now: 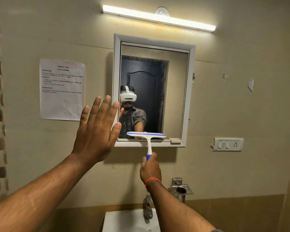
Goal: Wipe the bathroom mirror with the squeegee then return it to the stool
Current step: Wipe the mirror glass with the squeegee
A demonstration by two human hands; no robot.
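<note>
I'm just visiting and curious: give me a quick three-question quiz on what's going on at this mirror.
1. True or false: the left hand holds the squeegee.
2. Where on the mirror is the squeegee's blade? A) top edge B) bottom edge C) middle
3. What hangs on the wall left of the mirror?

Key
1. False: the right hand grips its handle; the left is open, fingers spread.
2. B
3. A printed sheet of paper.
</note>
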